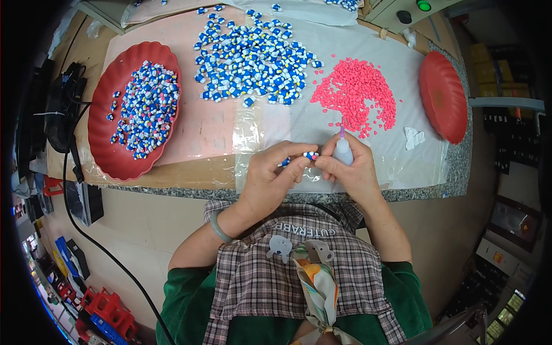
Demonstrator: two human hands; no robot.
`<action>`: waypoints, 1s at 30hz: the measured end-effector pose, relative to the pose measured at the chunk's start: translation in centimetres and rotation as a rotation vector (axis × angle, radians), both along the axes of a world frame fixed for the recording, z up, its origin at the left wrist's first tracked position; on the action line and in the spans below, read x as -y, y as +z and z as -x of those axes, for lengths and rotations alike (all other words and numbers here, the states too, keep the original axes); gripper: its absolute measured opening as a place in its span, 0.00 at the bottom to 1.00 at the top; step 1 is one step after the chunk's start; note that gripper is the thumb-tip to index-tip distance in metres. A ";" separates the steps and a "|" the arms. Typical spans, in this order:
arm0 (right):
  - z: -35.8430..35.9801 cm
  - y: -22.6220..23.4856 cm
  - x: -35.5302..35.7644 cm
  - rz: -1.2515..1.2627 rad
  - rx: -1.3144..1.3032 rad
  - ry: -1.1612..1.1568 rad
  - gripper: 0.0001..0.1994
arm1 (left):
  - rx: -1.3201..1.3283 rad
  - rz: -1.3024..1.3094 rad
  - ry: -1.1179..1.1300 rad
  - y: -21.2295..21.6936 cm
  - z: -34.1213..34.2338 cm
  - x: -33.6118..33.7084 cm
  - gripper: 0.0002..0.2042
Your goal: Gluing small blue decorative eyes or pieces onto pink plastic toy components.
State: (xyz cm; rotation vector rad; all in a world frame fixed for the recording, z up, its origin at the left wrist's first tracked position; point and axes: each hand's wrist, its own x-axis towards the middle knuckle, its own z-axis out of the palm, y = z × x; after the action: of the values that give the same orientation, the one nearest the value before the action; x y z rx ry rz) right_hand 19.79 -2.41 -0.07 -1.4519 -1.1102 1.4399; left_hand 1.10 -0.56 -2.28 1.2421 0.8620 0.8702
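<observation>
Left hand point(265, 175) pinches a small blue-and-white piece point(311, 155) between thumb and fingertips, in front of the chest, just above the near table edge. A second blue piece point(284, 162) sits tucked back among the same fingers. Right hand point(356, 172) grasps a squeeze bottle point(343, 154), purple nozzle point(342, 132) aimed away from the body; its thumb and index tip meet at or just beside the pinched piece. Pink shows there, but too small to tell if it's fixed on or just held.

Doing it well, my judgement: hold the piece by its sides, working face clear; press any small part straight and lightly, no twisting; squeeze the bottle sparingly, nozzle clear of fingers and finished faces. Bracing both hands together should cut wobble.

Materials: blue-and-white pile point(253, 63) looks like glossy moulded plastic, chunky, rounded, yellow touches. Pink bits point(356, 86) are small, flattish, matte-looking, spread loose. Left red plate point(99, 115) has a scalloped, ribbed rim and holds blue-white pieces, some showing pink. Right red plate point(443, 98), similarly fluted. Bottle soft-looking, translucent. Clear film point(248, 126) on the table is shiny and wrinkled; white scrap point(414, 138) crumpled; table edge point(218, 194) speckled, stone-like.
</observation>
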 end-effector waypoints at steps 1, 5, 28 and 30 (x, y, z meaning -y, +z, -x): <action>-0.1 0.1 0.0 -0.006 -0.004 0.008 0.07 | 0.041 0.059 -0.021 -0.1 0.2 0.0 0.11; -1.0 -0.1 0.3 0.000 -0.128 -0.002 0.04 | 0.238 0.265 -0.026 0.5 0.4 -0.3 0.10; -2.7 -0.4 1.5 -0.037 -0.074 -0.016 0.05 | -0.778 -0.681 0.223 0.8 4.2 -6.9 0.07; -2.7 -0.3 1.6 -0.043 -0.060 0.008 0.05 | -0.686 -0.625 0.196 0.8 4.0 -6.3 0.05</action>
State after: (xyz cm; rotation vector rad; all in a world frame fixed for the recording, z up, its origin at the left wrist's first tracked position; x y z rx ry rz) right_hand 22.47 -3.96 -0.32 -1.3679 -1.1039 1.4470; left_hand -2.94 5.77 -1.43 2.0976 1.3239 0.9115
